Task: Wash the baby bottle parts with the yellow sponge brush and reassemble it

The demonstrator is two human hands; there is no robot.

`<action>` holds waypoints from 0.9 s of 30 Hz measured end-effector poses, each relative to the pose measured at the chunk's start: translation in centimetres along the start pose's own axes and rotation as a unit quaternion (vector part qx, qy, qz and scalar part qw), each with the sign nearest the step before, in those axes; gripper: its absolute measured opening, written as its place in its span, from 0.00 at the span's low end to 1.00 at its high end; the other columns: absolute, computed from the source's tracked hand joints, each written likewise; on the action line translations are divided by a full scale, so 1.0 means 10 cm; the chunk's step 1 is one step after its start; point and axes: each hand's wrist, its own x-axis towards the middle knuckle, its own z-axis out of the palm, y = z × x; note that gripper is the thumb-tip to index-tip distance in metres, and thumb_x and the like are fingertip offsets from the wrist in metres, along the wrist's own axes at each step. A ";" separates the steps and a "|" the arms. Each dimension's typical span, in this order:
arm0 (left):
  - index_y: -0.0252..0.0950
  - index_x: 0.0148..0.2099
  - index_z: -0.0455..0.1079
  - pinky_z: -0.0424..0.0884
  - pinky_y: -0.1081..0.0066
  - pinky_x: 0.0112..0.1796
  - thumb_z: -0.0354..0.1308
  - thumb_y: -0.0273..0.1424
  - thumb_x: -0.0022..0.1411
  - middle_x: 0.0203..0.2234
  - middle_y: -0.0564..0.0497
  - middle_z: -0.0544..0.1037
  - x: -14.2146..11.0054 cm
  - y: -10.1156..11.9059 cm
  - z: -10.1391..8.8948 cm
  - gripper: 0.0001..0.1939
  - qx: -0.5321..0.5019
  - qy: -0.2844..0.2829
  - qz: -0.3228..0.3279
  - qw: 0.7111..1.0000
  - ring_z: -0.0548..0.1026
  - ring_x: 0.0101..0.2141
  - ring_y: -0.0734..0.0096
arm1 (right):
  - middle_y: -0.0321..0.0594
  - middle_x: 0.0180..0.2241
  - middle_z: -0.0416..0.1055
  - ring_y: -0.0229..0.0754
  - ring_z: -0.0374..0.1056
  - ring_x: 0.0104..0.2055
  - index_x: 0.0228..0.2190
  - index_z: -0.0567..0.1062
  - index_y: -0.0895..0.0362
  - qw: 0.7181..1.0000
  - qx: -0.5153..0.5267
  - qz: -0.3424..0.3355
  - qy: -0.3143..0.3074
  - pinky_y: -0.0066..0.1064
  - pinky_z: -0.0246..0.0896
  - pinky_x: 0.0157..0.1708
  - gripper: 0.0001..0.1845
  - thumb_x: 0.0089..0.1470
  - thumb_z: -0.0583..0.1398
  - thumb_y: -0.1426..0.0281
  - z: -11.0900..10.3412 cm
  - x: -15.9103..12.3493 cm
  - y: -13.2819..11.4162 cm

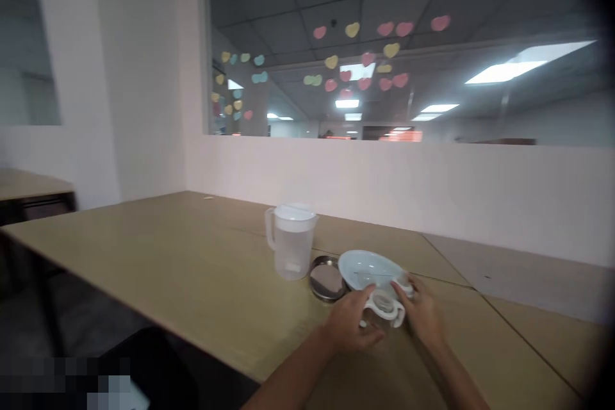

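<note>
My left hand point(353, 323) is closed round a small clear jar point(384, 305) with a white collar and a white loop at its right side. Just above and right of the jar, my right hand point(425, 314) pinches a small white piece point(407, 289), whose kind is blurred. Behind both hands lies a pale blue oval bowl point(362, 262), partly covered by the fingers. A round shallow metal dish point(327, 278) sits on the table left of the bowl. Farther left stands a translucent plastic pitcher point(294, 246), with a white lid and its handle to the left.
The wooden table point(192, 256) runs to a white wall with a window point(408, 77) bearing heart-shaped stickers. A small white scrap point(208, 198) lies near the far edge. Another table point(33, 184) stands at the left. Something dark point(144, 362) is below the near edge.
</note>
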 end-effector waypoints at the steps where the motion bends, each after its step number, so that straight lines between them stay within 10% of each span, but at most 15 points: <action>1: 0.34 0.64 0.45 0.60 0.62 0.56 0.60 0.43 0.52 0.57 0.42 0.62 0.00 0.01 0.00 0.44 -0.005 0.000 0.003 1.000 0.63 0.55 0.58 | 0.51 0.43 0.71 0.53 0.67 0.44 0.43 0.71 0.60 1.000 -0.012 0.002 -0.006 0.42 0.60 0.44 0.35 0.45 0.54 0.45 -0.02 0.00 0.01; 27: 0.37 0.65 0.43 0.65 0.64 0.52 0.61 0.48 0.50 0.52 0.42 0.69 -0.01 0.03 0.15 0.47 0.023 0.007 -0.005 1.000 0.69 0.52 0.57 | 0.51 0.42 0.71 0.62 0.67 0.43 0.39 0.72 0.55 0.989 -0.140 0.036 -0.024 0.47 0.61 0.38 0.33 0.42 0.54 0.42 -0.20 0.02 0.04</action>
